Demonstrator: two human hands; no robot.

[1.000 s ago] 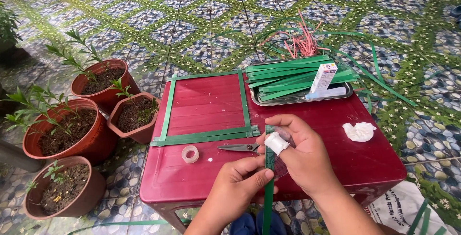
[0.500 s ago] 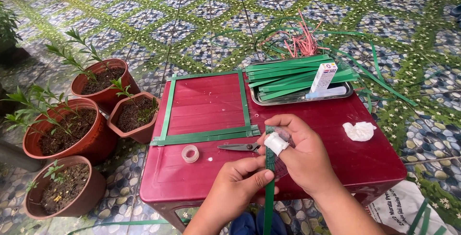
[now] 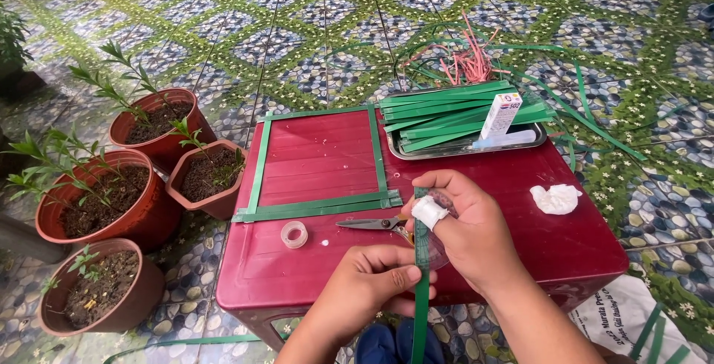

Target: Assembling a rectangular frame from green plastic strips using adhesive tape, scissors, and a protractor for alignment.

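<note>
Fingers (image 3: 401, 275) of both hands are pinching a green strip (image 3: 422, 304) at the red tabletop's (image 3: 312, 267) near edge; scissors (image 3: 372, 223) are lying partly hidden behind the right hand (image 3: 468, 234), the left hand (image 3: 372, 282) below.

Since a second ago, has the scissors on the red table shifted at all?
No. The scissors lie in the same spot, just below the green strip frame and right of the tape roll.

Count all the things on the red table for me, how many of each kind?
Metal tray of green strips: 1
Small box: 1
Scissors: 1
Tape roll: 1
White wad: 1
Green strip frame: 1
Total: 6
</note>
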